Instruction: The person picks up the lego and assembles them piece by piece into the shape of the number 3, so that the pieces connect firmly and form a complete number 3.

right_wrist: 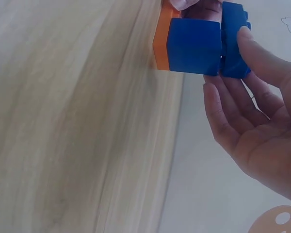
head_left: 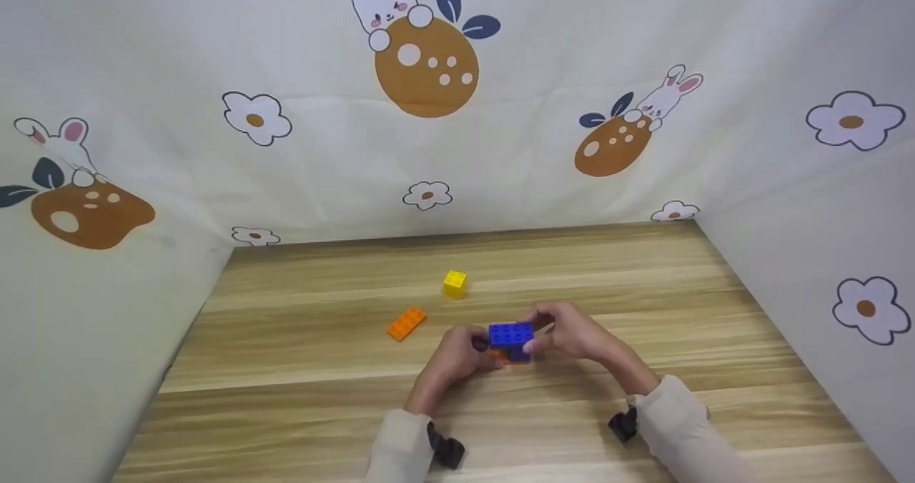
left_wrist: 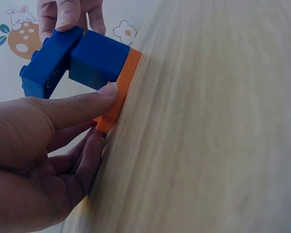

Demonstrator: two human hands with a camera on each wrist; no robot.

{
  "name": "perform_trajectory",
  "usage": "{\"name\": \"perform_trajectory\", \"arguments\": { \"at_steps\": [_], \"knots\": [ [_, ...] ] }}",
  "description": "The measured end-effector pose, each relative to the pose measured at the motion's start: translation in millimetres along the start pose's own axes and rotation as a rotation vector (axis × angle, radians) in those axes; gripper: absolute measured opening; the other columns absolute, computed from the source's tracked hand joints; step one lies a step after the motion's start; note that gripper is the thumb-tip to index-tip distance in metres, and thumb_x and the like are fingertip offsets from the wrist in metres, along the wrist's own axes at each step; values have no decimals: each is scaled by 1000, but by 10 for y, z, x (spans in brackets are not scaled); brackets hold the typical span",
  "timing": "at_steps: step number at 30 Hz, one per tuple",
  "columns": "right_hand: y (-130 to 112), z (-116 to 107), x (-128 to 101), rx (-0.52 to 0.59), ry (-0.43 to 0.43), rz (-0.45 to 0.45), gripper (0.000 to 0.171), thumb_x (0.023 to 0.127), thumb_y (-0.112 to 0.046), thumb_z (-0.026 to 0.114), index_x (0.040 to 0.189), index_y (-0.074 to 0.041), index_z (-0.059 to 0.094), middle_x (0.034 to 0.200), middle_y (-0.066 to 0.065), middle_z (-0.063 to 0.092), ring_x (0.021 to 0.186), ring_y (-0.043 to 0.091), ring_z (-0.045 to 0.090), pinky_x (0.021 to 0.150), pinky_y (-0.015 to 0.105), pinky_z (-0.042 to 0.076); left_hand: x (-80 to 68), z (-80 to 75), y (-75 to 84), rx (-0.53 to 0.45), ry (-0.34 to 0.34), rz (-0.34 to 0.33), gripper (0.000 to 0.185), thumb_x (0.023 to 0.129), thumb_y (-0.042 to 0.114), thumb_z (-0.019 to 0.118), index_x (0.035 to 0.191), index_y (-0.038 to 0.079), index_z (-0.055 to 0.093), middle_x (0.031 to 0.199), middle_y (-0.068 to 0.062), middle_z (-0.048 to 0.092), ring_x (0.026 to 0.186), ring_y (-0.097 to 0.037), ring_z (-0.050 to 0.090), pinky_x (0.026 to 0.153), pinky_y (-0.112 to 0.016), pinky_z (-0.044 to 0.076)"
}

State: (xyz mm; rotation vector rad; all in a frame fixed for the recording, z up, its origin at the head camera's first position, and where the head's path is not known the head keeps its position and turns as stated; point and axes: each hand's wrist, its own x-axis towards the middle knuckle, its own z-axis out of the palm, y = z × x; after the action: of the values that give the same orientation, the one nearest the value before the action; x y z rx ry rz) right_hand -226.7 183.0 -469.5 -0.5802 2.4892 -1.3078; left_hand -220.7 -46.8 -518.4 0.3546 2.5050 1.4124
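My left hand (head_left: 457, 353) pinches one end of a flat orange toy brick (left_wrist: 128, 75) between thumb and fingers, low at the wooden table. On the other end of that orange brick stands a blue block (right_wrist: 194, 46). My right hand (head_left: 572, 331) grips a longer studded blue brick (head_left: 510, 334) over the blue block, thumb on one side and fingers on the other. In the left wrist view this upper brick sits tilted against the block, and a narrow gap shows between them in the right wrist view.
A second flat orange brick (head_left: 407, 324) lies on the table (head_left: 300, 411) left of my hands. Farther back stands a small yellow block (head_left: 454, 284). Patterned cloth (head_left: 322, 176) rises behind the table and along both sides.
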Motion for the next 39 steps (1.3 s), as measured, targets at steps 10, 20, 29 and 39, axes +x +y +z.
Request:
{"name": "perform_trajectory", "arguments": {
  "at_steps": [10, 20, 29, 39],
  "knots": [
    [-50, 7, 29, -2, -11, 26, 37, 77, -10, 85, 110, -2, 72, 104, 13, 74, 98, 25, 68, 84, 36, 56, 11, -26, -21, -25, -3, -40, 28, 77, 13, 87, 102, 7, 75, 94, -5, 74, 82, -13, 61, 83, -34, 56],
    [-36, -8, 75, -67, -13, -4, 38, 75, -13, 86, 110, -4, 74, 100, 12, 75, 98, 30, 69, 87, 38, 54, 11, -22, 1, 16, 7, -34, 28, 76, 15, 88, 98, 6, 74, 89, -3, 71, 79, -13, 57, 76, -30, 52],
    [41, -5, 74, 25, -43, 37, 40, 72, -9, 87, 110, -2, 74, 99, 14, 75, 90, 18, 68, 82, 29, 55, -13, 18, -19, 9, 11, -7, 26, 74, 11, 88, 94, 4, 74, 84, -3, 68, 75, -12, 53, 68, -25, 46],
    [140, -25, 64, 130, -26, 109, 45, 70, -11, 89, 112, -5, 74, 105, 13, 75, 95, 19, 68, 84, 27, 54, 14, 40, 14, 25, 6, -9, 26, 74, 13, 89, 94, 6, 74, 84, -2, 68, 76, -13, 55, 71, -27, 48]
  ]
}}
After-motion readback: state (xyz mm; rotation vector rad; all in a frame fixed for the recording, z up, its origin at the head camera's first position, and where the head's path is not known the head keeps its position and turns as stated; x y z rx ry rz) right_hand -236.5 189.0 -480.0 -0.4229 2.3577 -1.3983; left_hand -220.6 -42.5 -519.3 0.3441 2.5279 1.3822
